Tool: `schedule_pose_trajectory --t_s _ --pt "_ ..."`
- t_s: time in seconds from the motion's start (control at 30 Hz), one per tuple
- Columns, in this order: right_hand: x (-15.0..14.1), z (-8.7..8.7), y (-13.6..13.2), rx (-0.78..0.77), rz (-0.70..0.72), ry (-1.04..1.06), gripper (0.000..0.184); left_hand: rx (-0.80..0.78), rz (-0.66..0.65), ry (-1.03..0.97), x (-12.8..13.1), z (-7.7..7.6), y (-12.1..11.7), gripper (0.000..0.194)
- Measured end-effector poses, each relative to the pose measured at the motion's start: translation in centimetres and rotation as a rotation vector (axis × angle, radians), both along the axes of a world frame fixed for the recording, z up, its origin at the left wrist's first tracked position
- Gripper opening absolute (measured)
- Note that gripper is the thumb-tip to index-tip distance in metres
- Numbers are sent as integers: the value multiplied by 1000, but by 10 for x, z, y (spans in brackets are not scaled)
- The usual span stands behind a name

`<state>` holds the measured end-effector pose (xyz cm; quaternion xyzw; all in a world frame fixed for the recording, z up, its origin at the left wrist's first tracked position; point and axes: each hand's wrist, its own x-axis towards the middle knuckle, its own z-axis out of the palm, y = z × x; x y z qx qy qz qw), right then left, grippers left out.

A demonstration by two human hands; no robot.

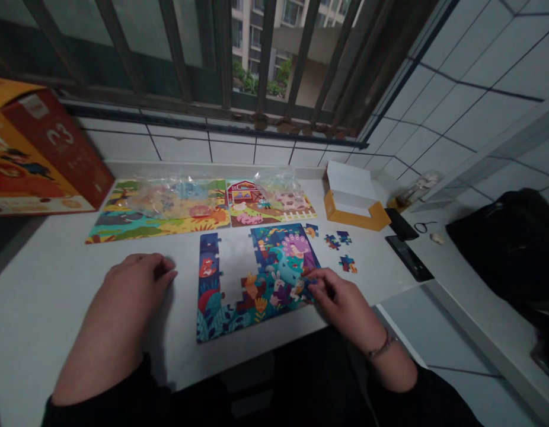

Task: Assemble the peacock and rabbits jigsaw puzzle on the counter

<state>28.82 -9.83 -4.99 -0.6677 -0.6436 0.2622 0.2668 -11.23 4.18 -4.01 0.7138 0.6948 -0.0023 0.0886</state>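
A partly assembled, blue jungle-themed jigsaw puzzle [261, 279] lies on the white counter [43, 296] in front of me, with a bare gap in its upper middle. My right hand [341, 299] rests on the puzzle's right edge, fingers pinched on a puzzle piece there. My left hand [134, 276] lies on the counter left of the puzzle, its fingers curled under in a loose fist, nothing visible in it. Several loose pieces [341, 246] lie just right of the puzzle.
Two finished puzzles [168, 210] under clear plastic bags lie behind. An orange puzzle box [29, 154] stands at far left, an open white-and-orange box [352, 198] at back right. Two dark phones [408, 249] and a black bag [510, 243] are on the right.
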Motion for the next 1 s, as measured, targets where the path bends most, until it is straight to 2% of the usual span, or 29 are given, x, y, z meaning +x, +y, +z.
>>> schedule_pose_trajectory --t_s 0.13,0.27,0.37,0.43,0.5,0.63,0.8,1.0 --pt "23 2 17 27 -44 -18 23 -10 66 -11 3 2 1 38" --pt "30 0 42 10 18 -136 23 -5 87 -50 6 0 2 45" --pt "42 -2 72 87 54 -336 20 11 73 -121 6 -1 1 52" --pt "54 -2 96 162 -6 -462 19 22 70 -158 7 -1 0 54" --pt "67 -1 120 173 -31 -541 24 23 65 -211 7 -1 -1 54" --pt "86 -2 154 104 114 -548 41 61 4 -337 10 1 -3 50" --pt "102 -11 166 77 166 -551 35 141 -118 -420 17 4 -6 44" --pt "102 -11 164 178 166 -493 36 136 -217 -414 28 -3 -3 40"
